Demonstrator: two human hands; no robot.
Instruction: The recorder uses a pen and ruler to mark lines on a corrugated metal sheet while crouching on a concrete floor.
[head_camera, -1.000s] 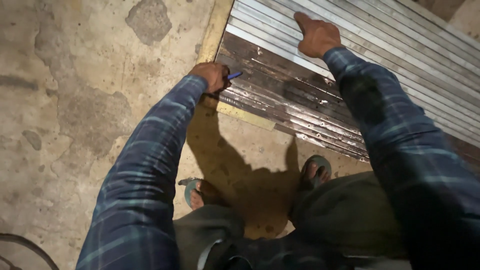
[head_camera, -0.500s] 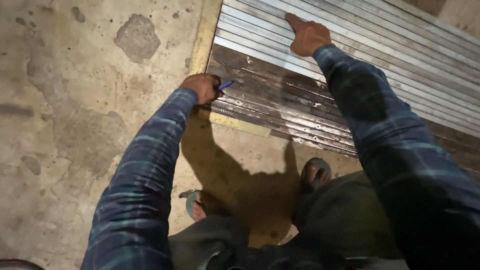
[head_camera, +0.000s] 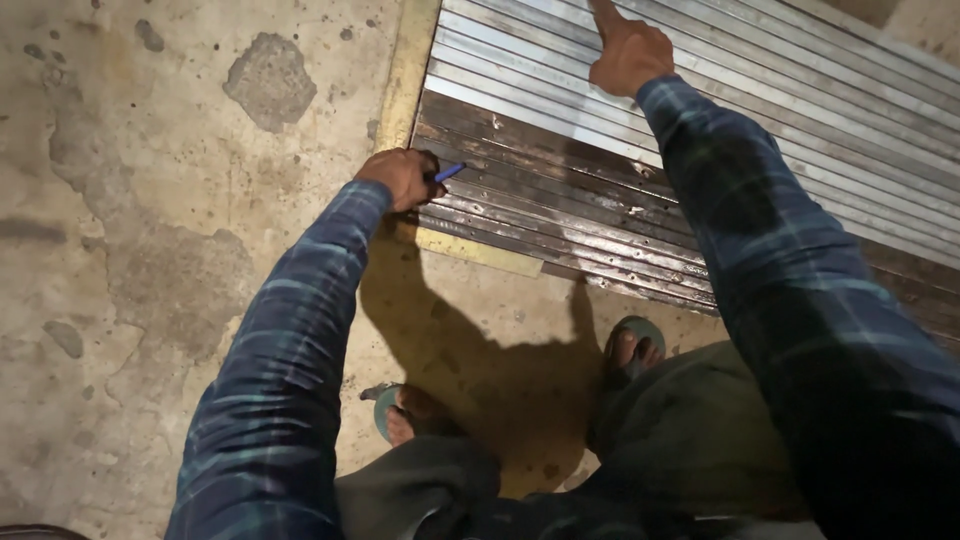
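Note:
My left hand grips a blue pen, its tip resting on the near corner of a stack of long metal strips. The nearer strips are dark and rusty, the farther ones bright silver. My right hand rests farther up on the bright strips, index finger stretched out and pressing down. Both arms wear dark blue plaid sleeves.
The strips lie across a yellowish board on a stained, patched concrete floor. My feet in sandals stand just in front of the stack, one sandalled foot to the left. My shadow falls on the floor between them.
The view has shifted so the stack sits lower. My right hand has slid farther up the bright strips; my left hand stays at the corner with the pen.

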